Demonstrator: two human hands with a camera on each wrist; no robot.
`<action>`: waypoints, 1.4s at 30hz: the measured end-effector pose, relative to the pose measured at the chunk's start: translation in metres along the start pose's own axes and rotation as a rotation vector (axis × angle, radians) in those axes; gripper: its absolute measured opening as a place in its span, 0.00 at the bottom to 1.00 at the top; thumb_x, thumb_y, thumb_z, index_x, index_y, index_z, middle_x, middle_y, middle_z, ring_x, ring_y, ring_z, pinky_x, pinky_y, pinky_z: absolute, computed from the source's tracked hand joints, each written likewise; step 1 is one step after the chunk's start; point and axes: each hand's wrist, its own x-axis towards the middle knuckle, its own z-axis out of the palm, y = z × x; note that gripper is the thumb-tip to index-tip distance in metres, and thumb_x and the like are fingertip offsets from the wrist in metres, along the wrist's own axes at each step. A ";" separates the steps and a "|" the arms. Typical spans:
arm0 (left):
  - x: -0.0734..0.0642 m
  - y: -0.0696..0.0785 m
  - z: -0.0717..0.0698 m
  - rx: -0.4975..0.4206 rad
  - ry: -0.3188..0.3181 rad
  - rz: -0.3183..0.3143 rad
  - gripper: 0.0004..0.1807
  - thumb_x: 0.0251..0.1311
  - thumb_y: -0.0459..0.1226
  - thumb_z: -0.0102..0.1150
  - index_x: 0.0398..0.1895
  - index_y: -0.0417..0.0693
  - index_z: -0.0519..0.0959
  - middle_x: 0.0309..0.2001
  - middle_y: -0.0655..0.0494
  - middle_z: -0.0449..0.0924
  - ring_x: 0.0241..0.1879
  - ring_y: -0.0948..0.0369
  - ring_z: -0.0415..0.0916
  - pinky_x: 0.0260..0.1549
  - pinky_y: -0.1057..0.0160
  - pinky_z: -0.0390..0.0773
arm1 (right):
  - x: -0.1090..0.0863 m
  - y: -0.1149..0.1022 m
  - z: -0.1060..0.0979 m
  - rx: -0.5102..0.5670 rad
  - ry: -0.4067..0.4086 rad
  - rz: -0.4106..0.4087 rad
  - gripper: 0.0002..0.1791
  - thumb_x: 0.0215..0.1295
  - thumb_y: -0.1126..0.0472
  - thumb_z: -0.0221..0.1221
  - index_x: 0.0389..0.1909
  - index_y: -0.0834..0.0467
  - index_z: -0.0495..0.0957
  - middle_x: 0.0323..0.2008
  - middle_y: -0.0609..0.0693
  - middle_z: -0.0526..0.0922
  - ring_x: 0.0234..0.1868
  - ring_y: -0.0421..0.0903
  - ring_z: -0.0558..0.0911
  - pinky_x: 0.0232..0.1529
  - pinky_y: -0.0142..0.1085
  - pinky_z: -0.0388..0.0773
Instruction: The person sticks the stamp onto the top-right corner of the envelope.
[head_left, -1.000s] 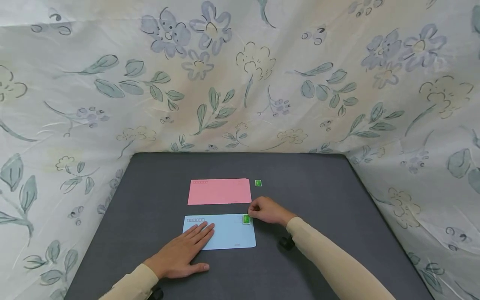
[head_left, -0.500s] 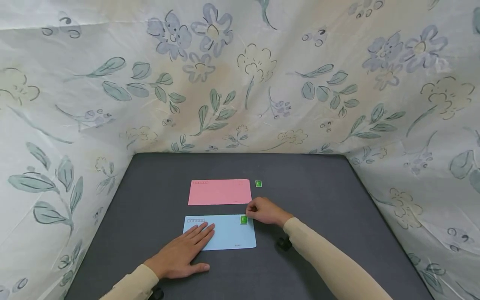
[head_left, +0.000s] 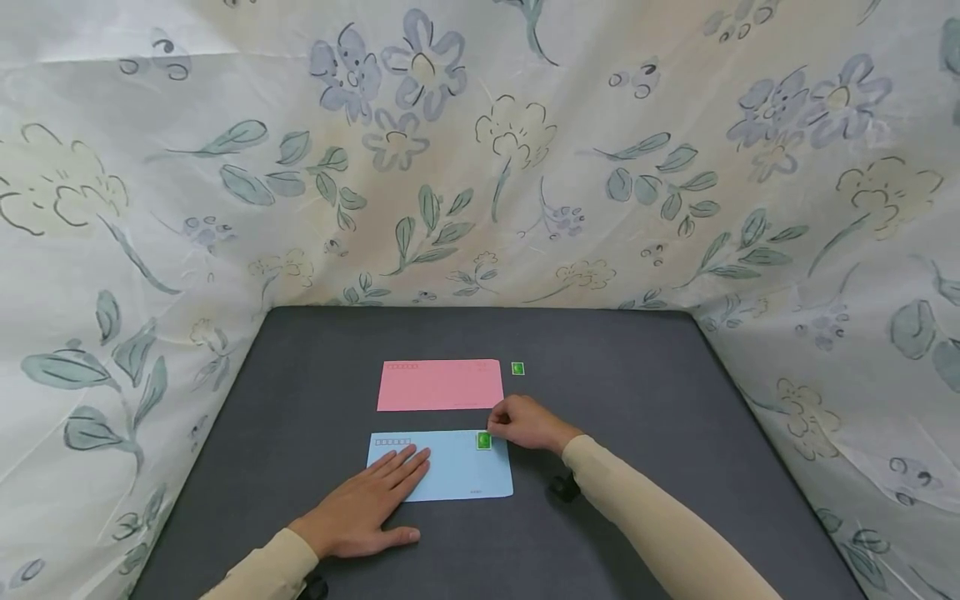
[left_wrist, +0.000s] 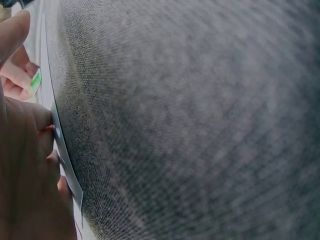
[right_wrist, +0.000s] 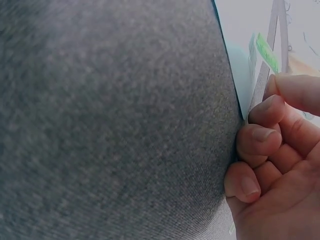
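A light blue envelope (head_left: 457, 475) lies flat on the dark table, its printed boxes at the upper left. My left hand (head_left: 367, 510) rests on its left part with fingers straight. Between thumb and finger of my right hand (head_left: 531, 423) is the edge of a green postage stamp (head_left: 483, 440), over the envelope's upper right corner. In the right wrist view the stamp (right_wrist: 267, 52) stands tilted, raised off the paper; the other fingers are curled, low by the table. The left wrist view also shows the pinched stamp (left_wrist: 35, 81) beyond my left hand (left_wrist: 30, 165).
Behind the blue envelope lies a pink envelope (head_left: 440, 385). A second green stamp (head_left: 518, 368) is on the table just right of it. The dark table (head_left: 315, 350) is bordered by a flower-patterned cloth (head_left: 480, 167) at the back and sides.
My right hand has shifted slightly left, carrying the pinched stamp from near the blue envelope's right edge a little further inward. The left hand has stayed in place.
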 end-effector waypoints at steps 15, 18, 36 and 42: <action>0.001 0.000 0.000 -0.015 -0.002 -0.007 0.52 0.75 0.68 0.51 0.88 0.45 0.56 0.88 0.52 0.49 0.86 0.48 0.46 0.79 0.39 0.57 | 0.004 -0.002 0.005 -0.020 0.016 -0.014 0.09 0.76 0.61 0.66 0.33 0.51 0.88 0.25 0.42 0.80 0.28 0.40 0.76 0.28 0.34 0.72; 0.001 0.000 0.000 -0.011 -0.003 -0.009 0.52 0.75 0.68 0.51 0.88 0.46 0.56 0.88 0.52 0.49 0.86 0.48 0.46 0.79 0.39 0.57 | 0.005 -0.001 0.007 -0.028 0.022 -0.015 0.09 0.76 0.61 0.66 0.32 0.51 0.88 0.24 0.41 0.80 0.27 0.40 0.75 0.27 0.34 0.71; 0.001 -0.002 0.003 -0.010 -0.005 -0.019 0.52 0.74 0.69 0.50 0.88 0.46 0.56 0.88 0.53 0.49 0.86 0.49 0.46 0.80 0.40 0.56 | 0.007 -0.006 0.012 -0.073 0.061 -0.002 0.11 0.75 0.62 0.65 0.30 0.51 0.86 0.22 0.41 0.80 0.24 0.39 0.75 0.25 0.33 0.71; 0.000 -0.002 0.003 -0.009 0.007 -0.010 0.51 0.75 0.68 0.51 0.88 0.46 0.56 0.88 0.52 0.49 0.86 0.49 0.46 0.79 0.40 0.56 | 0.008 -0.008 0.014 -0.093 0.070 0.006 0.10 0.74 0.63 0.65 0.30 0.51 0.86 0.24 0.41 0.81 0.25 0.39 0.76 0.26 0.33 0.73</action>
